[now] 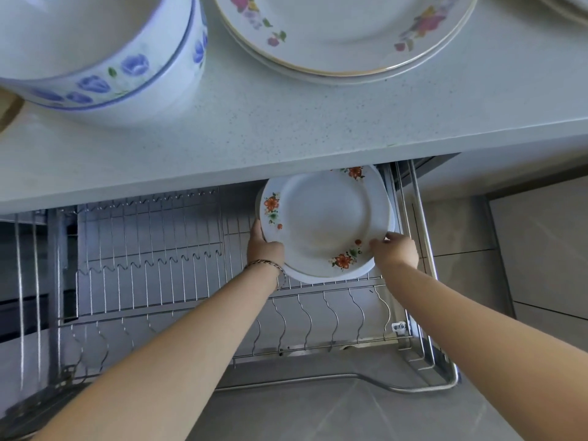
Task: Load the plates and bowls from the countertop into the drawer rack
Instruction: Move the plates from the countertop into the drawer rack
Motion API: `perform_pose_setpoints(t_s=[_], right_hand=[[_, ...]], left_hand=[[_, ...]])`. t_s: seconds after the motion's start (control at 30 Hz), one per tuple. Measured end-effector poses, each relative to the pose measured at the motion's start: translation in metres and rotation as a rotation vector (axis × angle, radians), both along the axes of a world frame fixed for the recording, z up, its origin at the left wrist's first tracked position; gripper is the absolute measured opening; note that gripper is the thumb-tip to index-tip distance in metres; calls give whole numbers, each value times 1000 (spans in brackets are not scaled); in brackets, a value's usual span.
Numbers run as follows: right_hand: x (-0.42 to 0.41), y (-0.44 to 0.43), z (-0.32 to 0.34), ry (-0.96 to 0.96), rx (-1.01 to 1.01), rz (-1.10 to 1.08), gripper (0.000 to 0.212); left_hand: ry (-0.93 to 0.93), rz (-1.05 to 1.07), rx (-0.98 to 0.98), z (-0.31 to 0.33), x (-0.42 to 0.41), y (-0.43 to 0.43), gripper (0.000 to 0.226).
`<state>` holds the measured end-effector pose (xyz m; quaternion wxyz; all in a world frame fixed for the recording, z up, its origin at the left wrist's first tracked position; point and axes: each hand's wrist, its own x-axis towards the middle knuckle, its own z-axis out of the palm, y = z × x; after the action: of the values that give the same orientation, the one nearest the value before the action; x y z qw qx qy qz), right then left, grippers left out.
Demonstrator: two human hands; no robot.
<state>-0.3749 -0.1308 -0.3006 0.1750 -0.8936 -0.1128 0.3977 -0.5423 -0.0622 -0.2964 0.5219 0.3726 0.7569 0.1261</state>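
A small stack of white plates with orange flowers (324,218) is held over the right rear part of the pulled-out wire drawer rack (152,249). My left hand (264,249) grips the stack's left edge, fingers hidden underneath. My right hand (396,251) pinches its right rim. On the countertop (286,122) above lie a stack of floral gold-rimmed plates (346,33) and a large white bowl with blue flowers (101,49). Whether the held stack touches the rack wires I cannot tell.
The countertop's front edge overhangs the rack's back rows. Upright wire dividers (331,316) run along the rack's front row, with the drawer's metal frame and handle bar (413,388) below. More plate rims (569,7) show at the top right. Grey floor tiles lie beneath.
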Motion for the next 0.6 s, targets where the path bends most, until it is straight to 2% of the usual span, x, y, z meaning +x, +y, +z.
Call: perform_pose_setpoints(t_s=[0.13, 0.23, 0.37, 0.47, 0.5, 0.6], right_hand=[[-6, -1, -1, -3, 16, -20, 27], [-6, -9, 5, 41, 8, 29, 29], [-2, -13, 38, 174, -245, 306, 33], [16, -6, 98, 199, -247, 519, 36], [28, -2, 130, 156, -205, 560, 37], [48, 5, 171, 25, -148, 676, 36]], left_hand=[[-35, 28, -98, 0, 2, 8, 52], [-49, -64, -163, 7, -4, 10, 50], [251, -410, -209, 43, -8, 7, 40], [218, -780, -114, 104, 10, 10, 39], [194, -866, -66, 136, 23, 16, 37], [184, -1045, -51, 169, 44, 9, 27]])
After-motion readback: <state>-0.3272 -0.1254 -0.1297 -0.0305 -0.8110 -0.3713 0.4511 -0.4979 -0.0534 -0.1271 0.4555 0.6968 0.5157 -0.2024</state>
